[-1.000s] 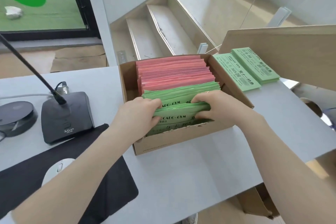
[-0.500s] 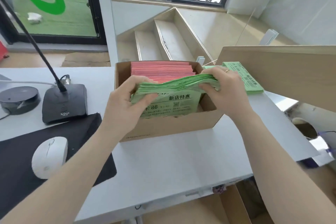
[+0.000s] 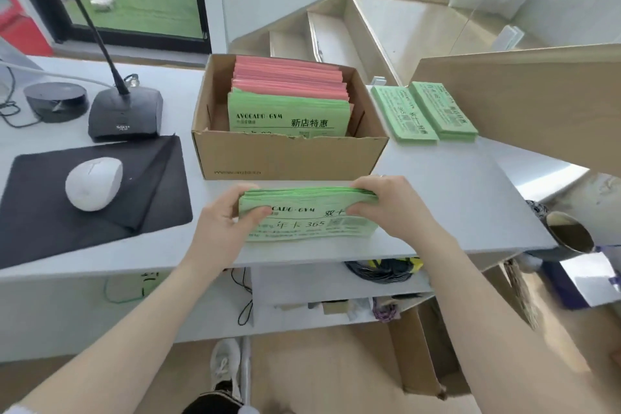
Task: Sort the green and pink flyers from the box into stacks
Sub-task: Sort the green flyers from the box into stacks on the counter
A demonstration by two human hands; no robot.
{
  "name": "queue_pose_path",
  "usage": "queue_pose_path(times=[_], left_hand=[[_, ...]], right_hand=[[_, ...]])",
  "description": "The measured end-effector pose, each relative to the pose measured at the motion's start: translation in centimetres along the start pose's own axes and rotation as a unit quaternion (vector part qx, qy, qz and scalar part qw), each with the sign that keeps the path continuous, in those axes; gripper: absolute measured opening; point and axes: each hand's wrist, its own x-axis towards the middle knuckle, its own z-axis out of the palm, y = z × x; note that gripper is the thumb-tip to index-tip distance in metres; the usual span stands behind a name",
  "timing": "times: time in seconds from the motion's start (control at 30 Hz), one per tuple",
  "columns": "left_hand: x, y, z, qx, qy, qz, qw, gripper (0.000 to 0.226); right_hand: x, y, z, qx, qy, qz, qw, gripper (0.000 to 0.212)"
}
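A bundle of green flyers [image 3: 307, 223] stands on its long edge on the grey desk, just in front of the cardboard box [image 3: 289, 156]. My left hand [image 3: 228, 215] grips its left end and my right hand [image 3: 386, 202] grips its right end. Inside the box, more green flyers [image 3: 285, 116] stand at the front and pink flyers [image 3: 289, 76] fill the back. Two stacks of green flyers [image 3: 425, 112] lie flat on the desk to the right of the box.
A white mouse [image 3: 93, 183] sits on a black pad [image 3: 40, 212] at the left. Behind it stand a microphone base [image 3: 125, 116] and a round black device [image 3: 55, 101]. A wooden board [image 3: 524, 94] rises at the right. The desk's front edge [image 3: 302, 260] is close below the bundle.
Both hands lifted the green bundle out of the box and brought it toward me, down onto the desk in front of the box. The camera tilted down.
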Motion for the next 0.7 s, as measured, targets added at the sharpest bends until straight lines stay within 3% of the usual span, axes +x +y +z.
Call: queue_pose_path(times=[0.1,0.2,0.33,0.4,0.53,0.7], left_hand=[[-0.9,-0.4,0.2,-0.028,0.014,-0.045,0.999,0.025],[-1.0,-0.2,0.3,-0.05,-0.009,-0.062,0.997,0.024],[-0.8,-0.5,0.3,-0.043,-0.023,-0.05,0.998,0.044],[-0.8,-0.8,0.7,-0.03,-0.023,-0.046,0.998,0.044],[-0.7,-1.2,1.5,-0.088,-0.007,-0.041,0.995,0.037],[-0.4,-1.6,1.1,-0.115,-0.022,-0.046,0.992,0.038]], right_hand=[[-0.5,0.5,0.7,0.021,0.05,-0.012,0.998,0.025],[-1.2,1.6,0.9,0.189,0.059,0.031,0.98,0.035],[-2.2,3.7,2.4,0.41,0.057,0.101,0.904,0.068],[-2.5,4.1,3.3,0.479,0.051,0.13,0.866,0.065],[-2.3,3.7,4.4,0.494,0.024,0.122,0.861,0.042],[-2.1,3.8,4.9,0.487,0.033,0.124,0.864,0.036]])
